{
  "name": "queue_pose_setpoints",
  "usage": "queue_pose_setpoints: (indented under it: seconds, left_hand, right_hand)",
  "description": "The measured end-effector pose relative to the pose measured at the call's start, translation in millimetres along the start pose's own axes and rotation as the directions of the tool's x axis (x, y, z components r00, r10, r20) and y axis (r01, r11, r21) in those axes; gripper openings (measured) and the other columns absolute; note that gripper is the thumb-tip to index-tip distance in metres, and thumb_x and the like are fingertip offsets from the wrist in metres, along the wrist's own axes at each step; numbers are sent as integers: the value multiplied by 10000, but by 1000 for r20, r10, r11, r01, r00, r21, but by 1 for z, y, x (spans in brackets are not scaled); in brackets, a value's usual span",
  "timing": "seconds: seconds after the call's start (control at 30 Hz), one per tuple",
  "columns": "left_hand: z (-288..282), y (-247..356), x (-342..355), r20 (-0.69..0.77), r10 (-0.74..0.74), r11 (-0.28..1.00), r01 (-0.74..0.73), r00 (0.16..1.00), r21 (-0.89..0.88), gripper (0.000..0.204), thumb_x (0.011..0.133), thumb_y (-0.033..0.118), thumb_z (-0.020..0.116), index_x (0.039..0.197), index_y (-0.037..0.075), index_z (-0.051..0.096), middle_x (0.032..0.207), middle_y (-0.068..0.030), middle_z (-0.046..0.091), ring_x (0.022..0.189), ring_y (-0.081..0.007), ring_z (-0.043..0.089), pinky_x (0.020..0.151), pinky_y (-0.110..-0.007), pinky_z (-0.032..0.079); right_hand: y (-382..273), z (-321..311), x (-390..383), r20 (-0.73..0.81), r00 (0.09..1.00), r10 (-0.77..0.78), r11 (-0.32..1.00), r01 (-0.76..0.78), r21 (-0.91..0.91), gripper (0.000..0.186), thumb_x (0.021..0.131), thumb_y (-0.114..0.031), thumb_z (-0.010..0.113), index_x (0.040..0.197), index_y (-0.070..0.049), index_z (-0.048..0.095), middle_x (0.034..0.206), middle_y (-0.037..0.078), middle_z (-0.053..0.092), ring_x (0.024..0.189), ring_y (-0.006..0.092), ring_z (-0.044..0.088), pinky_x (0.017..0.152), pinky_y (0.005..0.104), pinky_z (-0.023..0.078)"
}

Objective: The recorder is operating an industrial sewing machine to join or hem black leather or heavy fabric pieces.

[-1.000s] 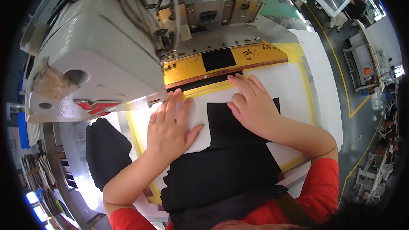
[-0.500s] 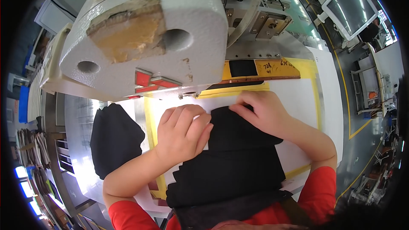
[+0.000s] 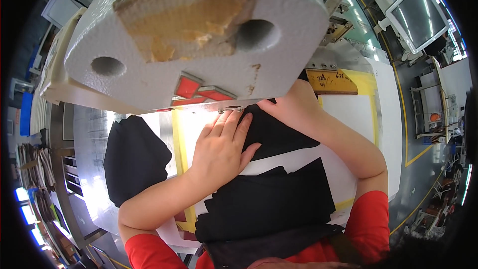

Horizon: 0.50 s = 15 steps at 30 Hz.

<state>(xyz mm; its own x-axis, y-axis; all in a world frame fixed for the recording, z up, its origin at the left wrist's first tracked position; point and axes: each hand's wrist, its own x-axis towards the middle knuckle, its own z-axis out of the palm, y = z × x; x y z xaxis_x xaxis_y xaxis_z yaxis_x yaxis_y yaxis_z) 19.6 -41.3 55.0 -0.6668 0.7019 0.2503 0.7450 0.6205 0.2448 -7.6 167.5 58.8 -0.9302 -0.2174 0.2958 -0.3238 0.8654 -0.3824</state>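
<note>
Chunky machine head (image 3: 219,72) kinda blocks the right hand (image 3: 297,102), can't tell its grip, left hand (image 3: 219,148) lies open touching black cloth (image 3: 279,137), black bundle (image 3: 137,162) off left.

Cloth (image 3: 281,132) at centre is plain black; the machine head (image 3: 149,77), upper left, is off-white with a red emblem (image 3: 188,87)

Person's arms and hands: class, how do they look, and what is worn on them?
Both red sleeves are short and plain, ending near the elbows, leaving the forearms bare. The left hand wears no glove or ring that shows. The right hand looks gloveless too, though its fingers are largely hidden. Neither wrist shows a watch.
</note>
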Motion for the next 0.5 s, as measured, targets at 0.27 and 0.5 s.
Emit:
queue_pose_setpoints:
  seconds: [0.27, 0.5]
  left_hand:
    - [2, 0, 1, -3, 0, 1000, 0, 1000, -1, 559, 806, 323, 714, 1251, 16, 573, 1403, -145, 477, 1185, -330, 536, 975, -419, 421]
    - [6, -1, 4, -23, 19, 1000, -19, 1000, -8, 611, 773, 366, 738, 1263, 42, 568, 1390, -136, 488, 1150, -335, 562, 958, -435, 440]
  right_hand:
    - [2, 0, -1, -8, 1000, 8, 999, -8, 32, 256, 797, -278, 706, 681, -66, 622, 640, 97, 626, 648, 293, 637, 592, 415, 493]
    - [2, 2, -4, -5, 1000, 21, 1000, -21, 2, 271, 802, -296, 708, 692, -69, 610, 645, 87, 620, 620, 296, 630, 565, 407, 488]
